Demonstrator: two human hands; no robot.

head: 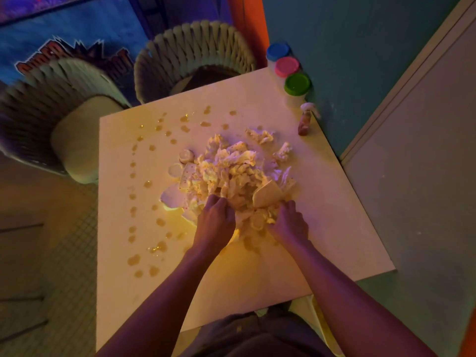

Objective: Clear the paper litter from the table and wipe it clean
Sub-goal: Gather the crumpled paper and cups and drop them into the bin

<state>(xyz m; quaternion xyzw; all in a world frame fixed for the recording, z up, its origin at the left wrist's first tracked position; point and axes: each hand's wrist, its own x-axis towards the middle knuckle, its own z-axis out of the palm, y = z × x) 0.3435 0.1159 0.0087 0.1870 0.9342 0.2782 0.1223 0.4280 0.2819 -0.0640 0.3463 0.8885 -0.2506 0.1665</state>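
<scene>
Centrally, the paper pile [231, 171] is lying just above both hands; left hand [216, 222] and right hand [289, 222] are gripping its lower edge

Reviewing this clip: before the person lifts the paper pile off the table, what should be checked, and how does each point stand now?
1. Left hand has a grip on the paper pile: ok, fingers curl into its near edge.
2. Right hand likewise: ok.
3. All litter gathered: not ok, two paper scraps lie apart beyond the pile.
4. Small cups at the pile's left edge included: cannot tell.
5. Table free of spills: not ok, amber droplets ring it.
6. Spray bottle clear of the lift: ok, at the far corner.
</scene>
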